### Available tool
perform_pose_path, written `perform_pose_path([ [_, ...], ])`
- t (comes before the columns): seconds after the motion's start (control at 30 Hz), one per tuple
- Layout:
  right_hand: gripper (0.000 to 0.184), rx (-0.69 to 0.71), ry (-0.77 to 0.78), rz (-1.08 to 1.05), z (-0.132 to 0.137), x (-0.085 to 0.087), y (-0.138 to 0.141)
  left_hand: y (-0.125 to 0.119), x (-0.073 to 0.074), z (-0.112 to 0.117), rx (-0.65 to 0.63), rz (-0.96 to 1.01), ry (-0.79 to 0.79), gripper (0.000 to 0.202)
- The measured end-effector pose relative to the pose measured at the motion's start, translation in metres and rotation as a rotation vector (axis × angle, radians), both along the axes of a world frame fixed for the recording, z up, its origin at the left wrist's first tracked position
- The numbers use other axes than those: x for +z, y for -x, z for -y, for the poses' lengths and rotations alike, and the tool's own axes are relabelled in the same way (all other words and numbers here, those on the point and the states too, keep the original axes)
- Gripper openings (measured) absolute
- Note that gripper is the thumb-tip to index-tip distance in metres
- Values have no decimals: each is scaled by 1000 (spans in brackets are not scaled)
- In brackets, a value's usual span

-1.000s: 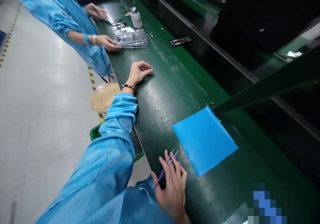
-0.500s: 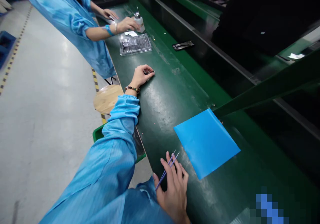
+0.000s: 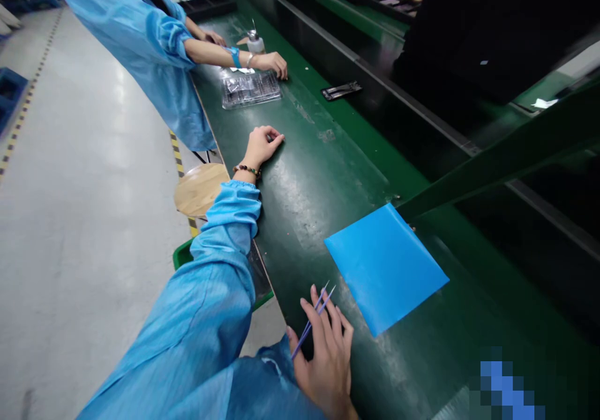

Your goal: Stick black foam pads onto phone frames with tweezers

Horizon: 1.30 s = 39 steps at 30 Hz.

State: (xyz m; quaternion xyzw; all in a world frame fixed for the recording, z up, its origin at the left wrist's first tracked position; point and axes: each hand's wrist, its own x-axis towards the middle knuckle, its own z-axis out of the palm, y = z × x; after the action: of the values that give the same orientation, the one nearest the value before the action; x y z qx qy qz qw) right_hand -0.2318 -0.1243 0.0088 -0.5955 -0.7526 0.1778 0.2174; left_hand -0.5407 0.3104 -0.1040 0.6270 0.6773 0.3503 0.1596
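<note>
My left hand (image 3: 260, 146), with a beaded bracelet (image 3: 247, 170) at its wrist, rests on the green table (image 3: 300, 189) near its left edge. Its fingers are curled closed, and a small dark patch shows inside the curl, too little to name. Purple tweezers (image 3: 308, 326) with two thin pale tips lie in my right hand (image 3: 325, 351), between thumb and fingers at the near side of the table. The tips point away from me and are slightly apart. Just right of the tweezers lies a flat blue square sheet (image 3: 387, 270), touched by neither hand.
A co-worker's hand (image 3: 272, 64) hovers over a clear plastic tray (image 3: 250, 90) at the far end. Behind it stands a pump bottle (image 3: 255, 42). A small black tray (image 3: 341, 90) lies on the right. A wooden stool (image 3: 200, 189) and a green bin (image 3: 182, 254) stand beside the table.
The co-worker's hand has moved right, off the pump bottle to the tray's far corner. The small dark piece at my left fingertips shows less now. My right hand holds still.
</note>
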Motion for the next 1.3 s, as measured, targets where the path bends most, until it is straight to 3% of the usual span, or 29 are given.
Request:
perform_pose_path([
  [0.5,35,16,-32,7,-3,2,-2,2,-2,-1,3,47,5,20],
  [0.67,35,-29,-4,-26,-2,3,1,2,0,1,-21,48,-6,17],
  [1.1,36,12,-5,-23,-3,2,-1,0,6,2,-15,-1,56,19],
  [1.3,35,1,-11,-31,-4,2,-1,-18,15,13,-136,74,-79,23],
])
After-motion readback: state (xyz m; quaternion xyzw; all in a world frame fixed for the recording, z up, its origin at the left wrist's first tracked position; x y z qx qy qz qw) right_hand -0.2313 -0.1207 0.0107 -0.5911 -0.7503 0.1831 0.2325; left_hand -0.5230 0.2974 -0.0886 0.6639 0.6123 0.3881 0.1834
